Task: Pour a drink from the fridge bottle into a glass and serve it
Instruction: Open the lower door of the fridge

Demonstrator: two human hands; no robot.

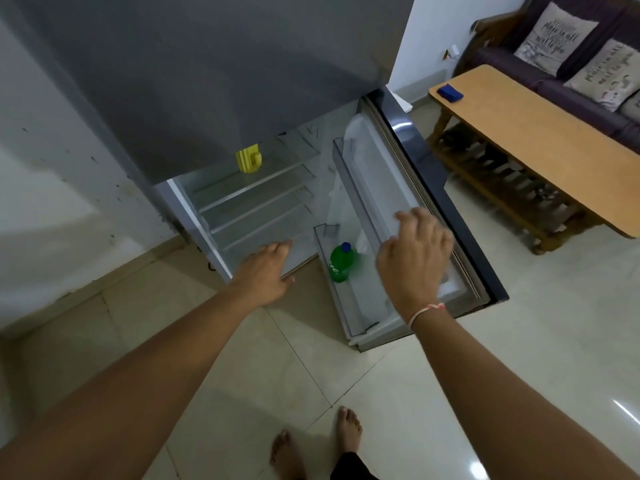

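Note:
A green bottle with a blue cap stands upright in the lowest door rack of the open fridge. My left hand reaches toward the fridge's bottom front edge, left of the bottle, fingers loosely apart and holding nothing. My right hand hovers in front of the open fridge door, just right of the bottle, fingers spread and empty. It does not touch the bottle. No glass is in view.
The grey fridge has bare glass shelves; a yellow object sits on an upper shelf. A wooden table with a blue item stands to the right, a dark sofa with cushions behind it. My bare feet are on the tiled floor.

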